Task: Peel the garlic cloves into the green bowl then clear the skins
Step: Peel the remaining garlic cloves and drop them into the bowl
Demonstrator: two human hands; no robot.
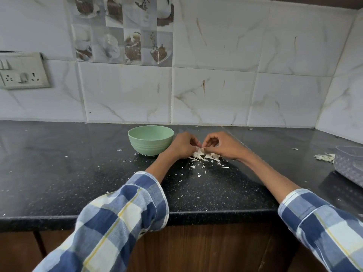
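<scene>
Left hand (183, 143) and right hand (222, 145) meet fingertip to fingertip, pinching a garlic clove (200, 149) above the skins (206, 156); green bowl (150, 139) just left, mid-counter (59, 163).

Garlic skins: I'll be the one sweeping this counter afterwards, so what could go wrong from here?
The skin pile lies loose under both hands, left hand and right hand, so flakes may scatter further across the countertop. The green bowl stands right beside the left hand; skins could drop in.

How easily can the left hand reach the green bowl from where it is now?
Probably yes. The left hand sits just beside the green bowl, with nothing between them, but its fingers are pinching a garlic clove together with the right hand.
</scene>
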